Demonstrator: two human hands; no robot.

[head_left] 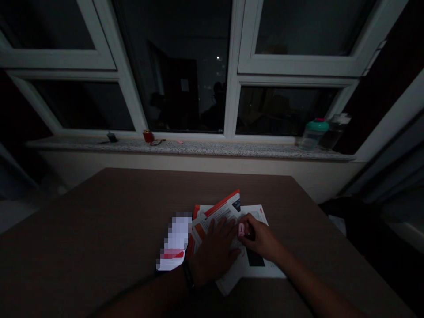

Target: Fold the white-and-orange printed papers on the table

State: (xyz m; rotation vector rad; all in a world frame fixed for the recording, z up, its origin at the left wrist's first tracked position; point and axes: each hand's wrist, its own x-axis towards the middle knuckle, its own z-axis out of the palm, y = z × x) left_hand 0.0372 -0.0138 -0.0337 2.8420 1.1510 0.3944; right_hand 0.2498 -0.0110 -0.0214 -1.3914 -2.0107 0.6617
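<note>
My left hand (217, 249), with a dark band on its wrist, lies flat with fingers spread on a folded printed sheet (222, 206) with orange and white areas. Beneath that sheet is another white printed paper or booklet (274, 270). Over the papers, my right hand (260, 237) is closed around a small pink object (241, 229) with a dark mark on its end; its kind cannot be made out. Left of the papers, close to my left hand, lies a phone (177, 240) with a lit, blurred-out screen.
The brown table (109, 212) stands before a windowsill (212, 149). On the sill are a teal-lidded bottle (314, 132), a second clear bottle (333, 132), a small red container (147, 136) and a small dark item (111, 137). The room is dim.
</note>
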